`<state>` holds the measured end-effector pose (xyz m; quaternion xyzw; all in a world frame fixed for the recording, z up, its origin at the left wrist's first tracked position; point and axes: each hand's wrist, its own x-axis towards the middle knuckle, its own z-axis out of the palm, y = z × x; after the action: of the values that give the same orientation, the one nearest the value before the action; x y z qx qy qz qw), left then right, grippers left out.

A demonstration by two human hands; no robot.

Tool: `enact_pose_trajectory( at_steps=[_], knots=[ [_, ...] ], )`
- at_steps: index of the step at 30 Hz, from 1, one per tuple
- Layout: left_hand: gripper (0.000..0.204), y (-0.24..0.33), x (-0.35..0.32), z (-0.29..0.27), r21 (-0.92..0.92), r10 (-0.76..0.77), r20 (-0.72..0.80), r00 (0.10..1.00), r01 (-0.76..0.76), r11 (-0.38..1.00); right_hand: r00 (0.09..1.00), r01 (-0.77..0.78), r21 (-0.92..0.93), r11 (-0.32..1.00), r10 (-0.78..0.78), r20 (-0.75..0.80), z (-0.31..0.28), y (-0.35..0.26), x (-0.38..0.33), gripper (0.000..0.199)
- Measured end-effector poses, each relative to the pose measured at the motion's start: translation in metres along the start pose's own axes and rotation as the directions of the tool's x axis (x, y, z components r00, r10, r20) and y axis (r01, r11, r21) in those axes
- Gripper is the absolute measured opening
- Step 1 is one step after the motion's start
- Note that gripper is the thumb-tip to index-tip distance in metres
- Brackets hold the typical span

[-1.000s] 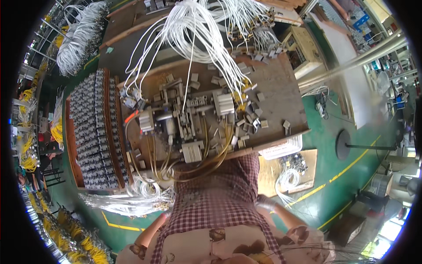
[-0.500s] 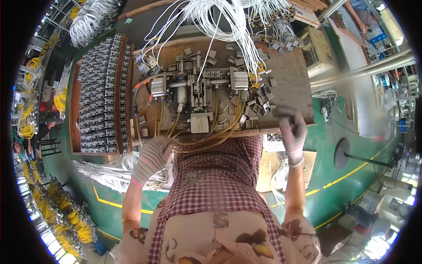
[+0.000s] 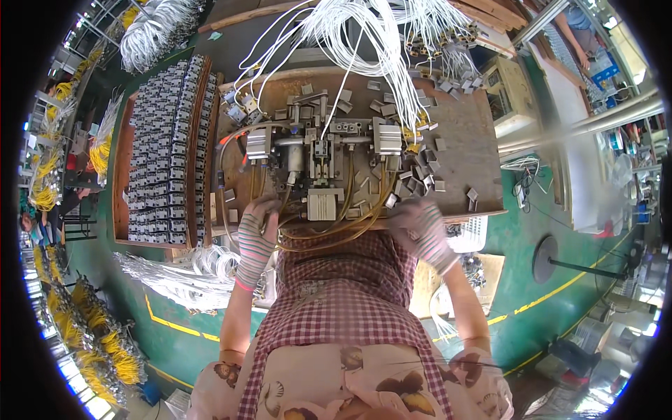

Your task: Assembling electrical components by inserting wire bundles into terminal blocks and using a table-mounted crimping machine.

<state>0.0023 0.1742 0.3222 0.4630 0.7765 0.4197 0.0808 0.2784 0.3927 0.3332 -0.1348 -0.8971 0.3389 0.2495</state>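
Observation:
My left hand [image 3: 255, 234], in a striped knit glove, rests on the front edge of the wooden workbench [image 3: 476, 140], its fingers curled at the amber tubes [image 3: 329, 234] that loop out below a grey metal fixture [image 3: 318, 157]. My right hand [image 3: 420, 227], also gloved and blurred by motion, is at the front edge right of the fixture, next to a scatter of small grey metal pieces [image 3: 416, 178]. Whether either hand holds anything cannot be made out. White wires [image 3: 364, 35] hang down over the bench from above.
A wooden tray [image 3: 164, 147] packed with rows of small grey parts lies left of the bench. White wire bundles [image 3: 175, 269] lie below it, yellow-ended bundles [image 3: 98, 343] on the green floor at left. A round black stand base [image 3: 546, 259] sits to the right.
Both gloved hands came up from my sides to the bench's front edge, then moved inward toward the fixture. The view has tilted down, so the bench sits lower.

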Motion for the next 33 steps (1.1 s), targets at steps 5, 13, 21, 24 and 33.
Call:
enact_pose_trajectory(
  at_steps=[5,13,21,24,33],
  knots=[
    [0.019,0.01,0.004,0.002,-0.037,-0.013,0.004,1.0,0.013,0.999,0.959,0.222,-0.211,0.952,-0.174,0.222,0.06,0.001,-0.001,0.03],
    [0.021,-0.003,0.023,0.005,-0.128,0.016,-0.033,0.999,-0.02,0.992,0.979,0.002,-0.212,0.977,-0.045,-0.198,0.006,0.039,-0.014,0.021],
    [0.026,0.022,0.091,0.037,-0.097,0.227,-0.058,0.972,-0.231,0.968,0.913,-0.153,-0.199,0.968,0.061,-0.404,0.002,0.033,0.019,0.021],
    [0.029,0.013,0.098,0.034,0.037,0.273,-0.105,0.956,-0.271,0.962,0.92,-0.105,-0.209,0.972,0.015,-0.391,0.009,0.024,0.03,0.022],
    [0.05,-0.066,0.1,0.017,0.202,0.245,-0.305,0.92,-0.189,0.961,0.994,0.046,-0.246,0.968,-0.068,-0.084,0.034,0.041,-0.012,0.026]
  ],
)
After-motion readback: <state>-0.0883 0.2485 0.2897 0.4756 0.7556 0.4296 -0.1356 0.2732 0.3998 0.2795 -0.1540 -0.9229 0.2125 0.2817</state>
